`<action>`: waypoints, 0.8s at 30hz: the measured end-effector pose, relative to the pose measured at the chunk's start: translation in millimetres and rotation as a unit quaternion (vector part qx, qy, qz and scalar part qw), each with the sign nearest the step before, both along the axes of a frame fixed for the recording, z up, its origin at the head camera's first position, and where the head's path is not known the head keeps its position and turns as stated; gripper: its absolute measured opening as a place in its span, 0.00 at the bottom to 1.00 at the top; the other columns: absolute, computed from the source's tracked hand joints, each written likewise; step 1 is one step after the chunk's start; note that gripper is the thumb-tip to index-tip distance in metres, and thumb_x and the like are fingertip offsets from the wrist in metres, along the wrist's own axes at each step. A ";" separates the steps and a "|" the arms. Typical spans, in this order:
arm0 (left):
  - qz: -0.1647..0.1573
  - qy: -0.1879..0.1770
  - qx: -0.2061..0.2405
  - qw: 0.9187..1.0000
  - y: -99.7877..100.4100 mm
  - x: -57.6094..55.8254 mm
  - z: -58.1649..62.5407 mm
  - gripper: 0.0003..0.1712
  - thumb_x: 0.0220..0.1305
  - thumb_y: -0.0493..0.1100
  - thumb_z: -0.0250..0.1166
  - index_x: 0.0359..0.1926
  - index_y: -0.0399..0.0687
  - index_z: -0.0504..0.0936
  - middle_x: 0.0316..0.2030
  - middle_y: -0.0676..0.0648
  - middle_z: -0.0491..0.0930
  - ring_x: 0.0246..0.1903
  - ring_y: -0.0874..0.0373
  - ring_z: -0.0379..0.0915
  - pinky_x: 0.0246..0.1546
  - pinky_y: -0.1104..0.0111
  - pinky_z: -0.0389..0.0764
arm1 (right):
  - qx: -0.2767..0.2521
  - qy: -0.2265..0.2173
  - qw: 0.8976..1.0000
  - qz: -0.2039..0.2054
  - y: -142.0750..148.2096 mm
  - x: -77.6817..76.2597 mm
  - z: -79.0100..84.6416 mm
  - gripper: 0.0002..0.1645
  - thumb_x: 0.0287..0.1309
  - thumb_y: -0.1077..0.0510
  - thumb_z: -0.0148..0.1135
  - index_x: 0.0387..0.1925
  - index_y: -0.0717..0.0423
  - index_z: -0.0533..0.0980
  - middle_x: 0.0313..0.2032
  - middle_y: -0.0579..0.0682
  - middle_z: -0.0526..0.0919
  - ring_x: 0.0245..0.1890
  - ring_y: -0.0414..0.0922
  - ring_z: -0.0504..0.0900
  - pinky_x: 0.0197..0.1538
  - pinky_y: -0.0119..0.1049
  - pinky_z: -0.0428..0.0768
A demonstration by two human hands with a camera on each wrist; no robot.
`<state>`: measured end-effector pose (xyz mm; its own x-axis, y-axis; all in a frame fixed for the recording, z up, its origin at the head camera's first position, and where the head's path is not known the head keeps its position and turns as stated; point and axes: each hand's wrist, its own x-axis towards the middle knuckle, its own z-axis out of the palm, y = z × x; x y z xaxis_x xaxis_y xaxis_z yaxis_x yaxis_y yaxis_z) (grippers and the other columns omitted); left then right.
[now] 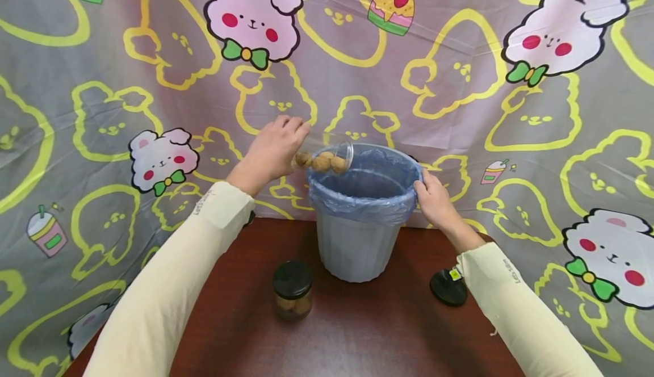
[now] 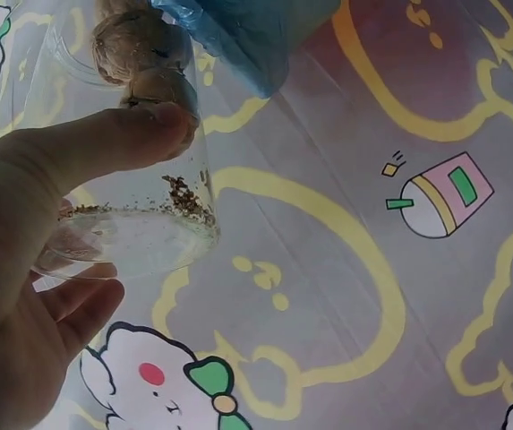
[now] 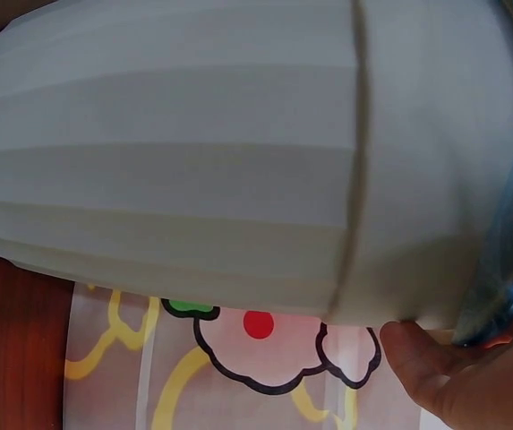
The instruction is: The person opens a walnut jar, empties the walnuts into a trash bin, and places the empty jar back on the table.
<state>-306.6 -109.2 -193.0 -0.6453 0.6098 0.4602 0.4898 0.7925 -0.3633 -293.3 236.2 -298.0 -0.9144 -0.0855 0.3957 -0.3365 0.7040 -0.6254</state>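
Note:
My left hand [image 1: 278,147] grips a clear jar [image 1: 343,149] that lies tipped on its side, its mouth over the left rim of the trash can [image 1: 352,246]. Several walnuts [image 1: 329,163] sit inside the jar toward the mouth. In the left wrist view, brown crumbs [image 2: 183,197] cling near the jar's bottom, and my thumb lies along its wall. A blue bag [image 1: 365,209] lines the grey can and folds over its rim. At the right side of that rim, my right hand [image 1: 434,198] pinches the edge, thumb outside in the right wrist view.
A second jar with a black lid [image 1: 292,280] stands on the brown table [image 1: 352,331], left of the can, with brown contents. A black round lid [image 1: 448,287] lies near the right sleeve. A patterned curtain [image 1: 449,116] hangs close behind the can.

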 end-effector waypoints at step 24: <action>-0.007 0.049 -0.050 0.998 8.6 5.8 6.9 0.33 0.48 0.31 0.71 0.57 0.36 0.69 0.53 0.36 0.71 0.53 0.40 0.66 0.50 0.54 0.72 | 0.002 -0.009 1.000 0.000 2.0 -3.5 -1.6 0.35 0.69 0.53 0.34 0.71 0.67 0.45 0.68 0.70 0.49 0.69 0.61 0.47 0.67 0.54 0.48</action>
<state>-300.8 -100.7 -186.1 -0.5922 0.6642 0.4562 0.4586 0.7434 -0.4869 -296.9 238.2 -299.6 -0.9210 -0.0873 0.3796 -0.3259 0.7065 -0.6282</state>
